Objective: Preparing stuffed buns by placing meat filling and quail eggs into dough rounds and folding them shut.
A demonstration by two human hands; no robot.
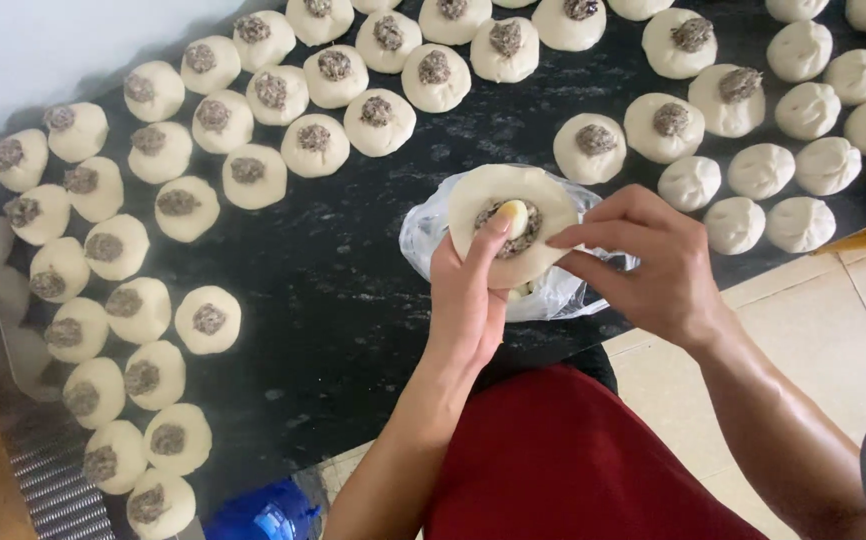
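My left hand (468,295) holds a flat round of white dough (481,200) with dark filling (523,235) in its middle; the thumb presses a small pale yellow piece (515,212) into the filling. My right hand (648,265) pinches the dough's right edge with finger and thumb. Under the dough lies a clear plastic bag (553,290) on the black counter (353,270).
Several open dough rounds topped with dark filling (315,140) line the counter's left and back. Closed white dough balls (801,222) sit at the right. A blue object (263,515) is below the counter edge, with a tiled floor (833,340) to the right and red clothing (573,460) beneath me.
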